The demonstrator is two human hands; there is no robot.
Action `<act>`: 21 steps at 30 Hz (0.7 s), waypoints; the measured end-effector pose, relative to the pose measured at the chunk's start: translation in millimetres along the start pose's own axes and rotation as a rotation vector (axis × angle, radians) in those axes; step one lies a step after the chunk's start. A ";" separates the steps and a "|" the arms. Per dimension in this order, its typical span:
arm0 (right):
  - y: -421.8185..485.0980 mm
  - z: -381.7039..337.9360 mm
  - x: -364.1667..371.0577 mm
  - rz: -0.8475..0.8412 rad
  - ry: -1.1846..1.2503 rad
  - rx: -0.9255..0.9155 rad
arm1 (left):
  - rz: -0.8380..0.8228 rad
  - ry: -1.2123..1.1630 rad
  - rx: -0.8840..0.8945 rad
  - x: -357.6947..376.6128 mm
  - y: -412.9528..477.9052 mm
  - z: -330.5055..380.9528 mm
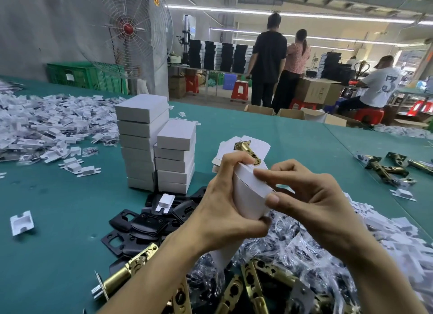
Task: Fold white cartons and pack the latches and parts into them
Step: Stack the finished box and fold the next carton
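Observation:
My left hand [225,203] grips a white carton [249,191] held upright above the table. A brass latch [248,152] sticks out of the carton's top end. My right hand [304,196] touches the carton's right side, with fingertips on its upper flap and the thumb lower on the edge. Behind the carton lies a small pile of flat white carton blanks [225,149]. Two stacks of closed white cartons [159,145] stand to the left.
Black strike plates [145,224] and bagged screws [293,243] lie under my hands, with brass latches [126,269] at the front. More latches [386,168] lie at right. White plastic inserts [46,123] are heaped at far left. People stand beyond the green table [58,255].

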State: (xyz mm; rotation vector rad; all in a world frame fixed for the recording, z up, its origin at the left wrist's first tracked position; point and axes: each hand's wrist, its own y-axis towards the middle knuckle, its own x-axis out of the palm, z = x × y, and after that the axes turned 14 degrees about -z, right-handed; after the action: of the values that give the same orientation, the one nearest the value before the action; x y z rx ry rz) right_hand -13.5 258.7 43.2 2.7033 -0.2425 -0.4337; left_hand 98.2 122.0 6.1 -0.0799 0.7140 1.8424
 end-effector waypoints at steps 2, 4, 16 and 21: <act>1.9 3.5 1.8 0.054 0.051 -0.029 | -0.024 -0.019 -0.009 0.7 -0.4 0.0; 3.6 6.2 3.3 0.083 0.082 -0.052 | -0.020 0.010 -0.002 0.5 -0.9 1.2; 9.6 12.1 13.5 0.168 -0.027 0.062 | 0.256 0.166 -0.012 2.0 1.6 -0.9; 9.4 13.3 10.3 0.265 -0.015 0.052 | 0.116 0.136 -0.072 2.4 -0.7 -5.8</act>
State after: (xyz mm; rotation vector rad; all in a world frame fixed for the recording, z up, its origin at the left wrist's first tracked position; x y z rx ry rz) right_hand -9.3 243.1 32.7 2.6673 -0.6149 -0.3722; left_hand 96.2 121.2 0.1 -0.2163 0.7605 1.9882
